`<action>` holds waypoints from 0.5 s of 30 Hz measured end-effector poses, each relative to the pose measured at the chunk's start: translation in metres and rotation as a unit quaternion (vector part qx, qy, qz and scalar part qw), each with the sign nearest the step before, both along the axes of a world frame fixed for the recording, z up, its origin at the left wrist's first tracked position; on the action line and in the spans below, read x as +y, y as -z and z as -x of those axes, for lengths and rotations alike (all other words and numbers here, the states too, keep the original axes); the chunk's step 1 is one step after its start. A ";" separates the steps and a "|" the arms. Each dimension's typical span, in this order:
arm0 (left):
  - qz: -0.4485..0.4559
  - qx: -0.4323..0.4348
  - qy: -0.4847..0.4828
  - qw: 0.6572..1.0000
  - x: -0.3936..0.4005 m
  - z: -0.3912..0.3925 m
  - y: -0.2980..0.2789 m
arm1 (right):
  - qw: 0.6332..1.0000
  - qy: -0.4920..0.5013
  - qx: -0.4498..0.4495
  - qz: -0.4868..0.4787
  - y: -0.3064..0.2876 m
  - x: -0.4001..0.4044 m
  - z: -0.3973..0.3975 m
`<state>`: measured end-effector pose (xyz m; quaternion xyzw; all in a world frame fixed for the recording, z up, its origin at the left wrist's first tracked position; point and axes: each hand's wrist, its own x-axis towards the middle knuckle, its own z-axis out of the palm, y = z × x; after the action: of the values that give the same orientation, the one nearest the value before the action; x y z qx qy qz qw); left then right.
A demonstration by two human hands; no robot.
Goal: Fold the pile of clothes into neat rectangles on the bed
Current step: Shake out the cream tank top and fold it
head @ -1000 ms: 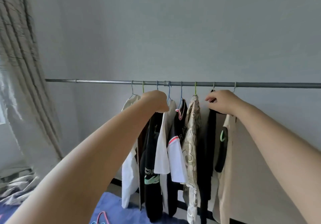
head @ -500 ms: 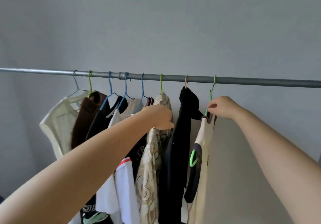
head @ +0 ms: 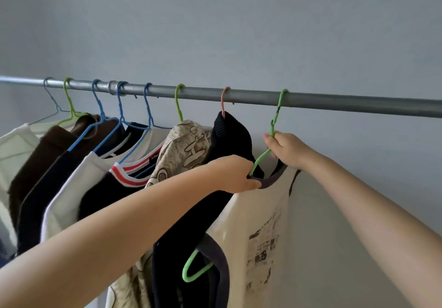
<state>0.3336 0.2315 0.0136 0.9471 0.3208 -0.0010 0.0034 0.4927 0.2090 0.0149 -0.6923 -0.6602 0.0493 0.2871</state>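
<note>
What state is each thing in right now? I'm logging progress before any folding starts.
cream tank top: on its hanger, collar gripped.
green hanger: hooked on the rail.
black knit top: hanging.
patterned shirt: hanging.
left hand: grips the collar.
right hand: holds the hanger's neck.

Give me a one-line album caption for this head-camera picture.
Right hand grips a green hanger on the rail while left hand holds the cream tank top collar.

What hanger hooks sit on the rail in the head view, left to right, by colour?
On the rail: grey hook → green hook → blue hook → blue hook → blue hook → green hook → pink hook → green hook, its hanger held by the right hand.
</note>
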 end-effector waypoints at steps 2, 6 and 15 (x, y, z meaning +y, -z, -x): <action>0.035 -0.013 -0.016 0.999 0.005 -0.001 0.003 | 0.999 -0.016 -0.006 -0.031 0.003 0.001 -0.003; 0.090 -0.079 -0.040 0.992 0.012 0.004 0.014 | 0.995 -0.040 -0.017 -0.090 0.009 0.005 -0.006; 0.094 -0.315 -0.098 0.939 0.001 0.042 -0.003 | 0.971 -0.065 0.007 -0.232 -0.024 0.009 0.021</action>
<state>0.2920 0.2326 0.0170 0.8580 0.3932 0.2677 0.1939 0.4717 0.2177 0.0391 -0.5622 -0.6949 -0.0817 0.4408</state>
